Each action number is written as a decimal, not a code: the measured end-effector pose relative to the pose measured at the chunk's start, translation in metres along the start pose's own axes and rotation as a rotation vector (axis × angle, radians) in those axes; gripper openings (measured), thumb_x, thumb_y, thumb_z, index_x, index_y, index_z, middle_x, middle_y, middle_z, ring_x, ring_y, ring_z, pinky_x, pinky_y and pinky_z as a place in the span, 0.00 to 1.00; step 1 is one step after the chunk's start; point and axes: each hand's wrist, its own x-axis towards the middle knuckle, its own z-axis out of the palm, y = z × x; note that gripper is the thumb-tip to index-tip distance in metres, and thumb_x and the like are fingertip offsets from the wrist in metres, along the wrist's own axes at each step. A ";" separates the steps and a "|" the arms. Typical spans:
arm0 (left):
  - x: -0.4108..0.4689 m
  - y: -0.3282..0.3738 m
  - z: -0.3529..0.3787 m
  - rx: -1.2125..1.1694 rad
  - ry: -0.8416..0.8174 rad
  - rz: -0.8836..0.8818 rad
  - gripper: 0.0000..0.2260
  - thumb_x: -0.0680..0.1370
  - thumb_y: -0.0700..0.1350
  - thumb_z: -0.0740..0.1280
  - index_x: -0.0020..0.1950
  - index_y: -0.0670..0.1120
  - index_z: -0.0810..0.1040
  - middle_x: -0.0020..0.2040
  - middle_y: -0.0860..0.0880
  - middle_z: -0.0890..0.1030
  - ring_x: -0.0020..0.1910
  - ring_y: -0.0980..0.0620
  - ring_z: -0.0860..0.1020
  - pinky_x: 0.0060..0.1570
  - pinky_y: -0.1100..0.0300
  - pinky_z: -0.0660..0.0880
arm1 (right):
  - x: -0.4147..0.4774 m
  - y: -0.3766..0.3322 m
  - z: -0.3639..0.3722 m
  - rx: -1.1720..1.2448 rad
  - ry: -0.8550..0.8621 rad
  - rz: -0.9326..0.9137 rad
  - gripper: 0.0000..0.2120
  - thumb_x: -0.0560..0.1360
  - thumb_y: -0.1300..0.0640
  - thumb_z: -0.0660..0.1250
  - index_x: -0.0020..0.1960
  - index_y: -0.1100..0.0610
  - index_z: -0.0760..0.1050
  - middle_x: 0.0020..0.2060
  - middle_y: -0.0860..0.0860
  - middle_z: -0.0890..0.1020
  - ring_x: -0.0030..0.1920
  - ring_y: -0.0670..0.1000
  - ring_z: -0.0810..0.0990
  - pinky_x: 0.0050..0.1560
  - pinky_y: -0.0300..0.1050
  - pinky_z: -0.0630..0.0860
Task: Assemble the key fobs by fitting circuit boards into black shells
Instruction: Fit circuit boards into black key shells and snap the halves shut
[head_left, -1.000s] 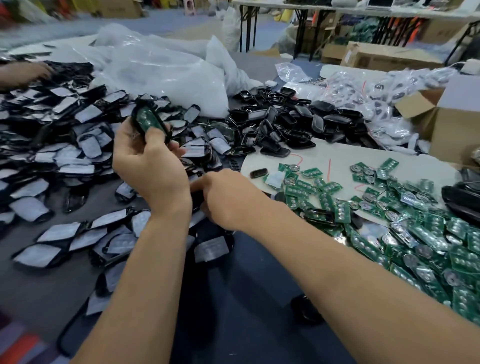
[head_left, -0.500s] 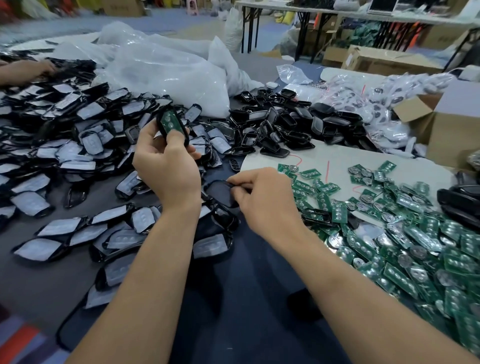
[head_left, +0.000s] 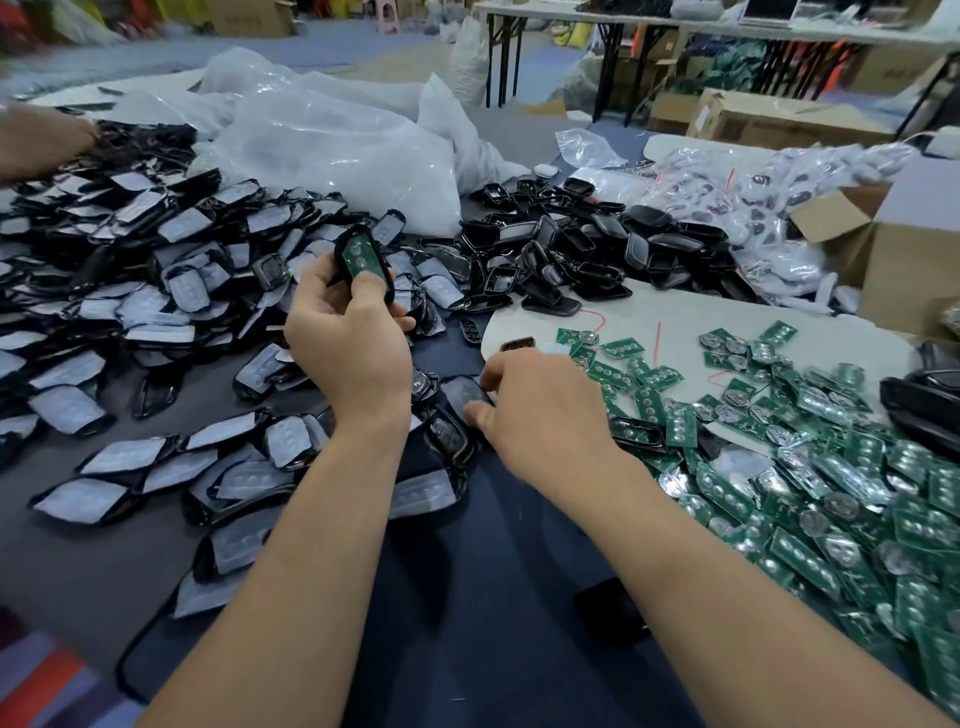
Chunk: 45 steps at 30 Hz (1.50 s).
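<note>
My left hand (head_left: 349, 338) holds up a black shell with a green circuit board seated in it (head_left: 361, 255), thumb and fingers curled round its lower end. My right hand (head_left: 540, 415) is lower, on the table, its fingertips pinching the edge of another black shell (head_left: 460, 393) that lies there. A heap of loose green circuit boards (head_left: 779, 467) spreads to the right. Empty black shells (head_left: 566, 249) are piled at the back centre. A large pile of shells with grey pads (head_left: 130, 291) covers the left.
Clear plastic bags (head_left: 322, 140) lie behind the piles. A cardboard box (head_left: 909, 260) stands at the right edge, with bags of small parts (head_left: 753, 197) beside it. Another person's hand (head_left: 36, 140) reaches into the pile at far left. White card (head_left: 675, 322) lies under the boards.
My left hand has carried the board-fitted shell rightward, toward the centre. My right hand has shifted right and taken hold of a shell lying on the table.
</note>
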 end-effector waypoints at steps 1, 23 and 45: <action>-0.001 0.000 0.000 0.007 -0.012 0.004 0.08 0.78 0.36 0.66 0.52 0.44 0.83 0.36 0.53 0.82 0.27 0.52 0.77 0.29 0.59 0.77 | 0.001 -0.001 -0.001 0.000 -0.036 -0.008 0.09 0.77 0.46 0.72 0.53 0.50 0.82 0.46 0.51 0.85 0.49 0.58 0.82 0.44 0.46 0.71; -0.098 -0.017 0.024 0.230 -0.948 -0.180 0.21 0.70 0.40 0.66 0.56 0.59 0.86 0.39 0.49 0.87 0.28 0.46 0.83 0.30 0.57 0.81 | -0.057 0.085 -0.038 1.186 0.240 0.345 0.11 0.73 0.70 0.73 0.39 0.55 0.84 0.29 0.48 0.80 0.26 0.43 0.73 0.25 0.34 0.68; -0.100 -0.017 0.027 0.258 -0.869 -0.252 0.12 0.73 0.39 0.78 0.43 0.58 0.87 0.27 0.46 0.80 0.20 0.50 0.73 0.25 0.58 0.76 | -0.061 0.088 -0.034 0.840 0.203 0.275 0.09 0.70 0.59 0.73 0.45 0.45 0.83 0.28 0.51 0.83 0.25 0.49 0.76 0.28 0.47 0.73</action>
